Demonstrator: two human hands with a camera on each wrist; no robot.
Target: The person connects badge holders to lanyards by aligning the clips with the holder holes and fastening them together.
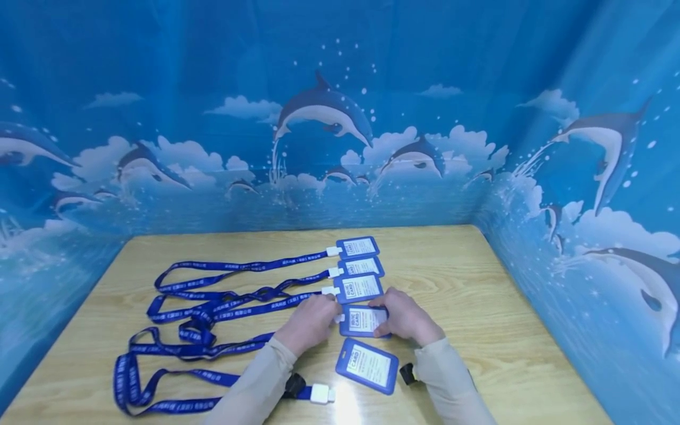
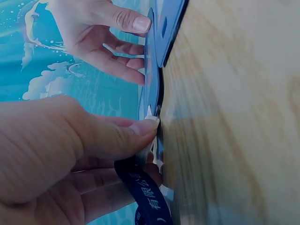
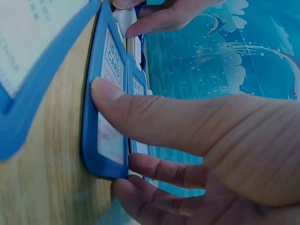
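My left hand [image 1: 312, 323] pinches the white clip [image 2: 146, 151] at the end of a blue printed lanyard [image 2: 146, 194] between thumb and fingers. The clip is at the left end of a blue card holder [image 1: 363, 320]; the left wrist view does not show clearly whether it is fastened. That holder's right end is held by my right hand [image 1: 405, 316]. In the right wrist view the thumb [image 3: 112, 93] lies on the holder's front and the other fingers are at its far edge. Nearer to me, a separate blue card holder [image 1: 366, 366] lies slightly turned on the table.
Beyond my hands, three card holders [image 1: 358, 288] with white clips and lanyards [image 1: 239, 310] lie in a column, straps stretching left. A further lanyard's white clip [image 1: 320, 394] lies near the front, by my left forearm. A dolphin-print curtain [image 1: 340, 200] borders the wooden table [image 1: 478, 330].
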